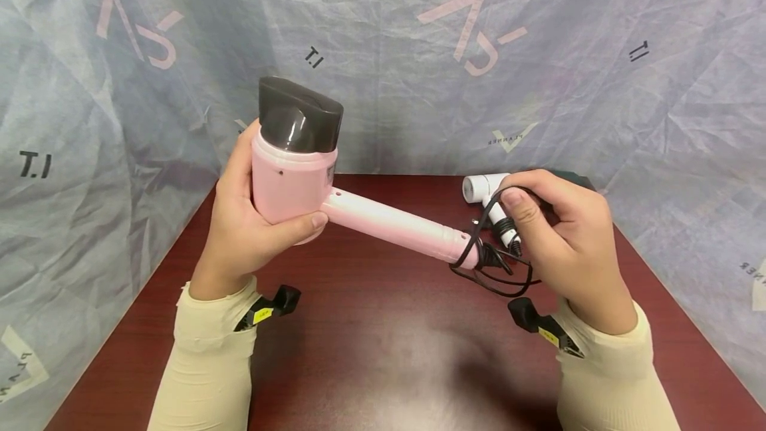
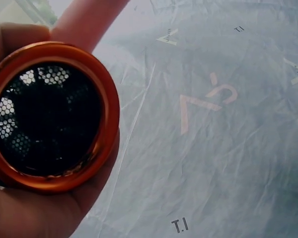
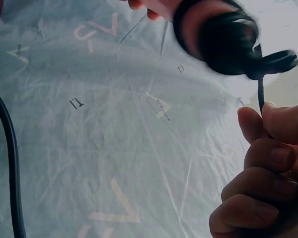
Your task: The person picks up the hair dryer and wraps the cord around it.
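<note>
A pink hair dryer (image 1: 293, 185) with a black nozzle (image 1: 302, 115) is held up above the table, nozzle upward. My left hand (image 1: 239, 218) grips its barrel, thumb across the front near the handle joint. In the left wrist view the orange-rimmed air intake (image 2: 111, 109) with its mesh shows. The pink handle (image 1: 395, 221) slants down to the right, and a black power cord (image 1: 467, 255) loops round its end. My right hand (image 1: 562, 238) pinches that cord between thumb and forefinger; the right wrist view shows the pinched cord (image 3: 261, 94) below the handle's end.
Behind my right hand, a white hair dryer (image 1: 485, 188) with a black cord wound on its handle lies on the dark red table (image 1: 359, 338). A dark green object (image 1: 571, 178) shows at the back right. A grey printed cloth (image 1: 383, 85) stands round the table.
</note>
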The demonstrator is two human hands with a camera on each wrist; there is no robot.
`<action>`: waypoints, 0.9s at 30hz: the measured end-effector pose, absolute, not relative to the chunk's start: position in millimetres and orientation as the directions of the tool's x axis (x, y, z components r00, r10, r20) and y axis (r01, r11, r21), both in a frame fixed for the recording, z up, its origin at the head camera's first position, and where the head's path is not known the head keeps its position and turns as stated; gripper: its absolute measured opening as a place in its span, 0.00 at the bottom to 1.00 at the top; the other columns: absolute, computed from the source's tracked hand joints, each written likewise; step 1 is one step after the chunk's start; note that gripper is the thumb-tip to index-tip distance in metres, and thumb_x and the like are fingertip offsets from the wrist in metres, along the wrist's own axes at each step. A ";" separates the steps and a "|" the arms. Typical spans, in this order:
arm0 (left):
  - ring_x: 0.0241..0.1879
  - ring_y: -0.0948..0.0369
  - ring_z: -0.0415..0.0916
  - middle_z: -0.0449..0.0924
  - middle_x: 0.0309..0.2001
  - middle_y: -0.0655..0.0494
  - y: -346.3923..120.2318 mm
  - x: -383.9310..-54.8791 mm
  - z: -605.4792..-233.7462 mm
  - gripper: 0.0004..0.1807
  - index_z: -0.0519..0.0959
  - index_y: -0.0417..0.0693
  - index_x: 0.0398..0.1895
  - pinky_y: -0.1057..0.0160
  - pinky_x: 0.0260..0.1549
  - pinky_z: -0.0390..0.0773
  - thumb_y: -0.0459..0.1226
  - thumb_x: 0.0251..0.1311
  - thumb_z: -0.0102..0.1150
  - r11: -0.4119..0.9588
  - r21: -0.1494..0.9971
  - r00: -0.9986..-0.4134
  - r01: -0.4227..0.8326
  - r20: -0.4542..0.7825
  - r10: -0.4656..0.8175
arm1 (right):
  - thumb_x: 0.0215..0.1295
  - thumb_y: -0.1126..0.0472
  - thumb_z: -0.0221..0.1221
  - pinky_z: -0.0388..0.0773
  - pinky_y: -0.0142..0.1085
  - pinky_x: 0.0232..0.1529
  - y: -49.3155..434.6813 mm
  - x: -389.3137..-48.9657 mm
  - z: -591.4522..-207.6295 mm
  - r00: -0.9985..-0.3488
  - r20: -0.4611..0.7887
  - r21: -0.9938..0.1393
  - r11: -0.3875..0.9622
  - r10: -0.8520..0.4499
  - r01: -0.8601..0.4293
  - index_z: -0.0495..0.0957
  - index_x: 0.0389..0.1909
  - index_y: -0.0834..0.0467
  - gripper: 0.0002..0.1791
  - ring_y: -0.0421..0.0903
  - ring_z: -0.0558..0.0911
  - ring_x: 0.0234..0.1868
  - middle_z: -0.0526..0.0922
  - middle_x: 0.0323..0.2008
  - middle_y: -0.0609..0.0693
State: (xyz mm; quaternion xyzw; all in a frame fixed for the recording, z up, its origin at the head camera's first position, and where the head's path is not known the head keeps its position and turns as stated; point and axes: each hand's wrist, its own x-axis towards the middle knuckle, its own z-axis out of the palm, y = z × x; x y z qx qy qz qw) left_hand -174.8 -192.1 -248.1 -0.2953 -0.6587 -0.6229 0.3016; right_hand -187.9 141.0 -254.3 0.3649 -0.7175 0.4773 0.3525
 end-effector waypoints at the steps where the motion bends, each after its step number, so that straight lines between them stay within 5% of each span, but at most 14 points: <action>1: 0.46 0.49 0.77 0.79 0.54 0.42 -192.3 -174.8 -248.3 0.54 0.70 0.44 0.72 0.60 0.43 0.80 0.19 0.32 0.73 0.031 0.637 -0.638 0.770 0.770 0.014 | 0.65 0.78 0.59 0.65 0.27 0.20 142.1 -189.4 -255.3 -0.496 0.847 -0.439 0.272 -0.193 -0.856 0.85 0.33 0.67 0.07 0.33 0.67 0.18 0.76 0.21 0.42; 17: 0.46 0.43 0.81 0.78 0.53 0.37 -191.8 -179.2 -251.7 0.51 0.68 0.35 0.69 0.55 0.45 0.83 0.16 0.28 0.67 -0.148 0.549 -0.560 0.822 0.827 -0.044 | 0.73 0.74 0.55 0.71 0.32 0.32 141.2 -205.0 -270.9 -0.593 0.736 -0.564 0.188 -0.328 -0.804 0.84 0.34 0.59 0.13 0.42 0.75 0.31 0.80 0.28 0.47; 27: 0.44 0.43 0.82 0.78 0.52 0.37 -187.2 -181.0 -249.9 0.44 0.69 0.33 0.65 0.53 0.45 0.84 0.18 0.34 0.65 -0.199 0.515 -0.542 0.834 0.833 -0.115 | 0.78 0.66 0.51 0.69 0.33 0.30 133.5 -210.0 -278.0 -0.652 0.657 -0.555 0.343 -0.379 -0.758 0.83 0.33 0.48 0.16 0.40 0.72 0.28 0.75 0.23 0.41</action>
